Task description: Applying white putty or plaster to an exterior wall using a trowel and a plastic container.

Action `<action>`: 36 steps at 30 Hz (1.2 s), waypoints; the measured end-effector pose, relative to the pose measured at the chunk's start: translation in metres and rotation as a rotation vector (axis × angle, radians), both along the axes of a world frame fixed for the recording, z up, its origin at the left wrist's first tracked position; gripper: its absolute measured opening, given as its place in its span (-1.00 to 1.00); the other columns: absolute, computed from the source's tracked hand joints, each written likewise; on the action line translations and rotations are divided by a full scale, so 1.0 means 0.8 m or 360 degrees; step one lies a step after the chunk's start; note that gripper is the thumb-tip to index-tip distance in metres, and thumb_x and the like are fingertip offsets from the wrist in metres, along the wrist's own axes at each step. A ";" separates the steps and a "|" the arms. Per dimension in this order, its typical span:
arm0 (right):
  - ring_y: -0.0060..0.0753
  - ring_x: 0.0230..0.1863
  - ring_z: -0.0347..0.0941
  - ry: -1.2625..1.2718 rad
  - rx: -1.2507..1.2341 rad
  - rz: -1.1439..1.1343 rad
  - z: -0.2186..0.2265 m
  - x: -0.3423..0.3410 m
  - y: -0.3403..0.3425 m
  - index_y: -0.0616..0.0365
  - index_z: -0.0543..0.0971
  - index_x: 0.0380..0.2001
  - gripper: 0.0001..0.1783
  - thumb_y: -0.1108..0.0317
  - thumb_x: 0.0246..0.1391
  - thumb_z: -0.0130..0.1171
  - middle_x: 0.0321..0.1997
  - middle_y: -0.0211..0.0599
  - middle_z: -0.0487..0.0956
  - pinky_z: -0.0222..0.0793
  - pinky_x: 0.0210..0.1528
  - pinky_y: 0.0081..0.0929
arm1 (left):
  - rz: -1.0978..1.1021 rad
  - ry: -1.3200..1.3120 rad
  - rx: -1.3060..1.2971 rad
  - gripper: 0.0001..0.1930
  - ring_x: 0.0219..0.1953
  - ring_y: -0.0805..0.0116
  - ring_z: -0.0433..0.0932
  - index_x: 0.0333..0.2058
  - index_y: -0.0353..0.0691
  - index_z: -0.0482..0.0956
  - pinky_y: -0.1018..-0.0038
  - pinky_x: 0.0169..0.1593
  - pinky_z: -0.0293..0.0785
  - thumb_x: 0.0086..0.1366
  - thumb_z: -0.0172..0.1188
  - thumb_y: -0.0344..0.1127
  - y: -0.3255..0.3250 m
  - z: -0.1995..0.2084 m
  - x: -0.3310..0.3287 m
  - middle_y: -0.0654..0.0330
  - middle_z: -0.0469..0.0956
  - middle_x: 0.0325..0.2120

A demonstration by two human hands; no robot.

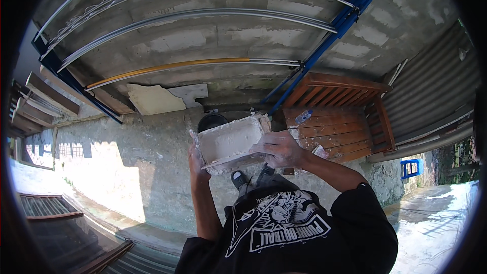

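"What are you holding?"

"A box (231,142) smeared all over with whitish paste. It's raised in front of my body, above the floor (167,152), with its hollow side turned up toward me."

"With both hands?"

"Yes. The fingers of my left hand (196,157) are clamped on its left end, and those of my right hand (280,149) grip the near right corner. Both hands are dusted white."

"What's around you?"

"Just beyond the box on the far side is a round black tub (210,121), partly hidden by it. To the right is a wooden bench (337,133) with a clear bottle (303,116) lying on it. A blue stool (419,166) stands farther right."

"And along the far wall?"

"A rack (347,19) with blue posts and metal rails. Below it, a pale broken board (154,100) leans at the wall's foot."
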State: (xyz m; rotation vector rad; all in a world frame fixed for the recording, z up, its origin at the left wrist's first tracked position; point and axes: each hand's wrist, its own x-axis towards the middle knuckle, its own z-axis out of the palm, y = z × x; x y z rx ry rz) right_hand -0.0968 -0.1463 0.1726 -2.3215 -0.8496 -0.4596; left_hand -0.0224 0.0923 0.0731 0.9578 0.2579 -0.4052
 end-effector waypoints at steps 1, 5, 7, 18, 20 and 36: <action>-0.33 -0.48 0.48 0.0003 0.0001 -0.0001 0.005 0.002 -0.001 0.09 0.57 -0.29 -0.50 0.60 -0.51 0.27 -0.44 -0.35 0.52 0.42 -0.52 -0.46 | -0.0026 0.0027 -0.0020 -0.53 -0.30 0.32 0.55 -0.15 -0.28 0.44 0.40 -0.25 0.52 0.34 -0.12 0.06 0.000 0.003 0.001 0.14 0.51 -0.29; -0.24 -0.51 0.46 0.0087 0.0199 -0.0095 0.010 0.009 -0.001 0.13 0.56 -0.31 -0.60 0.57 -0.38 0.26 -0.47 -0.28 0.49 0.38 -0.51 -0.40 | -0.0045 0.0012 -0.0044 -0.53 -0.29 0.31 0.54 -0.15 -0.29 0.45 0.40 -0.24 0.51 0.35 -0.13 0.07 -0.005 0.025 -0.001 0.13 0.52 -0.29; -0.20 -0.51 0.45 0.0149 0.0209 -0.0091 0.010 0.011 0.000 0.13 0.56 -0.30 -0.66 0.53 -0.29 0.26 -0.48 -0.25 0.48 0.37 -0.50 -0.37 | -0.0066 -0.0009 -0.0002 -0.52 -0.28 0.31 0.54 -0.16 -0.30 0.45 0.40 -0.23 0.51 0.35 -0.14 0.07 -0.006 0.020 0.000 0.12 0.52 -0.29; -0.33 -0.45 0.50 -0.0162 -0.0154 -0.0067 0.005 0.011 0.004 0.14 0.58 -0.32 -0.54 0.57 -0.51 0.26 -0.40 -0.35 0.54 0.45 -0.49 -0.44 | -0.0144 -0.0029 0.0029 -0.45 -0.39 0.40 0.52 -0.21 -0.31 0.49 0.46 -0.28 0.49 0.34 -0.18 0.14 -0.009 0.035 -0.006 0.16 0.53 -0.35; -0.36 -0.44 0.50 -0.0155 -0.0115 0.0003 0.007 0.006 0.010 0.12 0.59 -0.32 -0.53 0.56 -0.53 0.26 -0.38 -0.37 0.55 0.46 -0.49 -0.45 | -0.0106 0.0001 0.0053 -0.43 -0.42 0.42 0.51 -0.24 -0.31 0.50 0.49 -0.31 0.47 0.33 -0.18 0.17 -0.005 0.032 -0.005 0.18 0.53 -0.40; -0.43 -0.37 0.58 -0.0239 -0.0083 0.0158 0.015 -0.039 0.009 0.08 0.60 -0.36 -0.67 0.56 -0.35 0.24 -0.34 -0.42 0.60 0.53 -0.47 -0.56 | -0.0081 0.0113 0.0067 -0.43 -0.41 0.40 0.53 -0.24 -0.28 0.48 0.45 -0.32 0.50 0.34 -0.21 0.18 -0.009 0.052 -0.006 0.19 0.51 -0.39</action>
